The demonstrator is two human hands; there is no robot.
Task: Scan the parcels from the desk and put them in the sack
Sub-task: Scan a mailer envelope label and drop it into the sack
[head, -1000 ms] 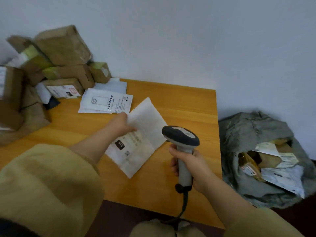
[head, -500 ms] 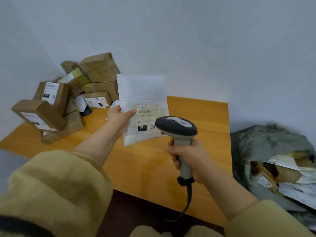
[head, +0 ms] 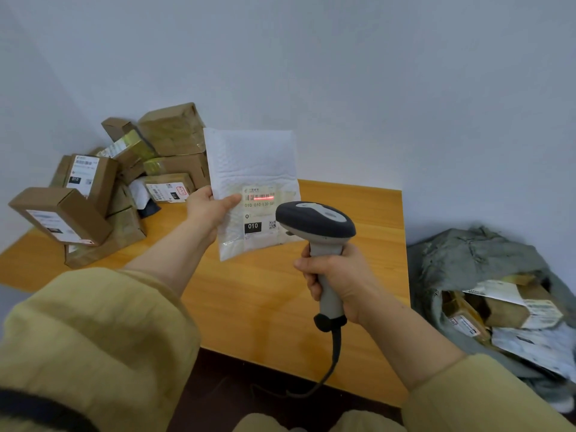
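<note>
The white bubble mailer (head: 249, 163) is held upright above the desk (head: 265, 307), label facing the camera, with a red scan line across its barcode. The barcode scanner (head: 314, 226) is at the mailer's 5 o'clock. The cardboard parcels (head: 171, 129) are piled at the desk's 10 o'clock corner. The grey-green sack (head: 467, 254) lies open at the desk's 3 o'clock, with parcels inside.

Pale walls (head: 374, 88) meet behind a wooden desk (head: 265, 294).
</note>
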